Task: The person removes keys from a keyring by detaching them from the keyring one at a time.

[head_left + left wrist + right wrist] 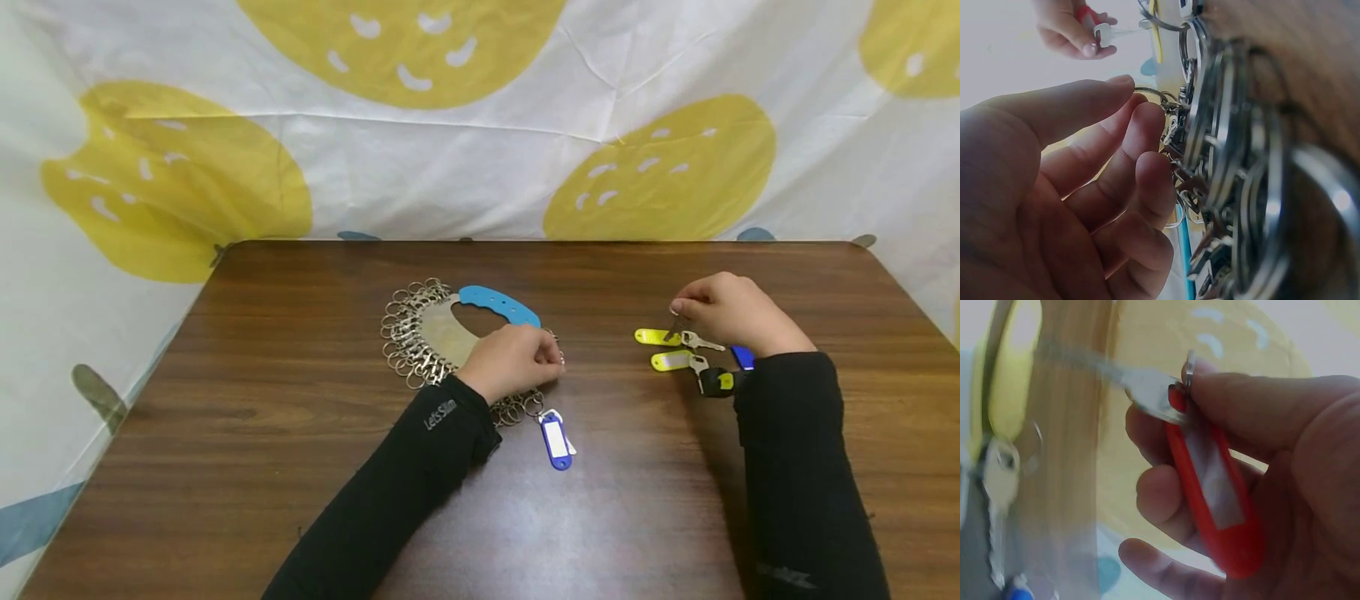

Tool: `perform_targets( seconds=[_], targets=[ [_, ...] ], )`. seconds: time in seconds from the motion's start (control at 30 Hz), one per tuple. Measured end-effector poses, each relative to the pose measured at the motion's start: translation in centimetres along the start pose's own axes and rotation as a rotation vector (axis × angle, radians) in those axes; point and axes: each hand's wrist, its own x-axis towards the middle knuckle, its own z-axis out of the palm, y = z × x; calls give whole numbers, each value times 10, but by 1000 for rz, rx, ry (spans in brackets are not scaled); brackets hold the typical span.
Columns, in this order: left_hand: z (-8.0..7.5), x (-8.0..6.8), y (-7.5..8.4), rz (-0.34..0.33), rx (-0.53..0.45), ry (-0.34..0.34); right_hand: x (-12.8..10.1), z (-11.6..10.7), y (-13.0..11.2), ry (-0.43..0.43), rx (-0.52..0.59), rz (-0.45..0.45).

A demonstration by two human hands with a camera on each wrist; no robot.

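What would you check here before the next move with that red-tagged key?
1. Right hand grips the red tag: ok.
2. Key attached to that tag by its ring: ok.
3. Left hand steadies the ring organiser: ok, fingers touch the rings.
4. A free ring held open for the key: cannot tell.
5. Blue tag already on the organiser: ok.
6. Yellow tags lie apart on the table, out of the way: ok.
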Motion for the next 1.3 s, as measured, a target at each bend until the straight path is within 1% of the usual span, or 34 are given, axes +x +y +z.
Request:
perform_targets(
  seconds=[0.17,0.27,0.37,0.47,0.6,0.7,0.77,0.87,0.93,1.0,1.03,1.1,1.17,1.23,1.3],
  targets=[
    [0,0,0,8,-7,-2,-9,-9,12,25,25,38],
    [0,-1,0,10,-17,-2,-9,-11,16,-3,21,60],
    [-1,-1,-1,8,-21,-2,-8,-8,21,-59,14,98],
    [-1,-2,-2,1,-25,-1,-5,-4,27,-90,23,135],
    [-1,-2,-1,-4,-32,2,0,3,31,-96,34,180],
    [-2,-1,-1,5,-36,-5,1,5,30,-101,8,212],
    [-3,-1,-3,15,-27,-13,0,6,25,-85,-12,224],
    [-9,-2,-8,20,10,-18,1,6,8,-21,-39,190],
    [-13,-2,-13,20,45,-23,2,11,-12,24,-49,129],
    [-17,-3,-16,24,70,-42,3,21,-36,45,-55,37],
    [-17,-3,-16,37,78,-56,4,28,-48,33,-53,-11],
    [-17,-3,-15,62,83,-85,3,44,-72,-21,-66,-110],
    [-16,-3,-12,83,96,-101,2,61,-92,-92,-85,-176],
    [-14,-3,-9,91,118,-105,-2,76,-106,-151,-117,-203],
    [-14,-3,-7,83,145,-105,-4,86,-116,-168,-159,-203]
  ],
)
